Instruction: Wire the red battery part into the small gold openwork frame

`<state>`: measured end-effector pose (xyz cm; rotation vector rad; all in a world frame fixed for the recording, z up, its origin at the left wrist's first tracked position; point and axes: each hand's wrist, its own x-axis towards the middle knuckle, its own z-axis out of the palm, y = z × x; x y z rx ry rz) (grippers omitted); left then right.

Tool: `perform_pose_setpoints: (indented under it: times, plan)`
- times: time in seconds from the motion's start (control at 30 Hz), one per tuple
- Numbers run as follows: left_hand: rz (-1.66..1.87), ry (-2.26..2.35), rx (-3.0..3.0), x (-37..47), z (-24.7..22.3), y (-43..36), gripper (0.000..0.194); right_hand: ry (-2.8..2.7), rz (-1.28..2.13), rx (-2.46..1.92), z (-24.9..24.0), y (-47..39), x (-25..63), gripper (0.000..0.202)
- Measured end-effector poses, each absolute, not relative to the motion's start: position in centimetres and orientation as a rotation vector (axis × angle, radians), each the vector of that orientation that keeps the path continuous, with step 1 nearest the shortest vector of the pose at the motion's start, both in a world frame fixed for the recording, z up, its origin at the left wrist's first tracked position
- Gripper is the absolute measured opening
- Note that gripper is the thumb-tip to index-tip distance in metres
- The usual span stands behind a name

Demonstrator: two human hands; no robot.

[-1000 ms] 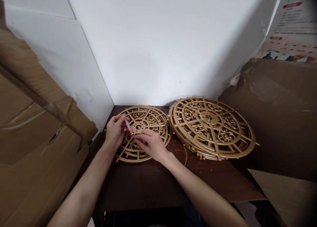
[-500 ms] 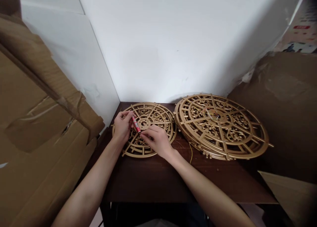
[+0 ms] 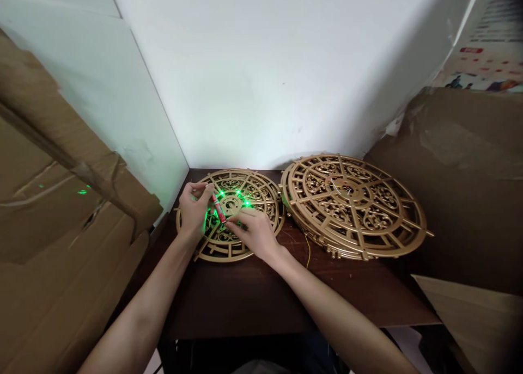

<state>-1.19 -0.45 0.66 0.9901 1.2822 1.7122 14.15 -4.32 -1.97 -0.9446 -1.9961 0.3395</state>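
Slim and red, a battery (image 3: 218, 208) slants over the smaller gold openwork disc (image 3: 232, 250), held by its two ends. The fingertips of my left hand (image 3: 194, 208) are closed on its upper end. At the lower end, my right hand (image 3: 255, 230) pinches with thumb and fingers; any thin wire in that pinch is too small to make out. Several green lights (image 3: 238, 192) glow around the disc's centre, and green light also falls beside my left fingers.
On the right, larger gold openwork discs (image 3: 402, 243) lie stacked at a tilt, wires at their centre. A yellow wire (image 3: 308, 251) trails onto the dark brown table (image 3: 245, 303). Cardboard (image 3: 61, 243) flanks the left; a white wall (image 3: 261, 80) stands behind.
Green lights have come on around the smaller disc's centre, and green spots show on the left cardboard. Both hands keep their hold at the battery's ends. The view has shifted slightly.
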Motion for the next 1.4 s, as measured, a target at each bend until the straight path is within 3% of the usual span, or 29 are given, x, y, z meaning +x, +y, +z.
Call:
perform_pose_setpoints:
  times: [0.27, 0.9, 1.4]
  plan:
    - [1.716, 1.194, 0.980, -1.01, 0.91, -0.59, 0.034, -1.983, 0.532, -0.931, -1.89, -4.29, 14.16, 0.015]
    - [1.693, 1.188, 0.953, -0.72, 0.76, -0.80, 0.030, -2.001, 0.482, -0.889, -2.19, -4.40, 14.30, 0.013]
    - [1.720, 1.265, 1.100, -0.76, 0.26, -0.67, 0.027, -1.928, 0.648, -1.039, -2.37, -4.21, 14.31, 0.011]
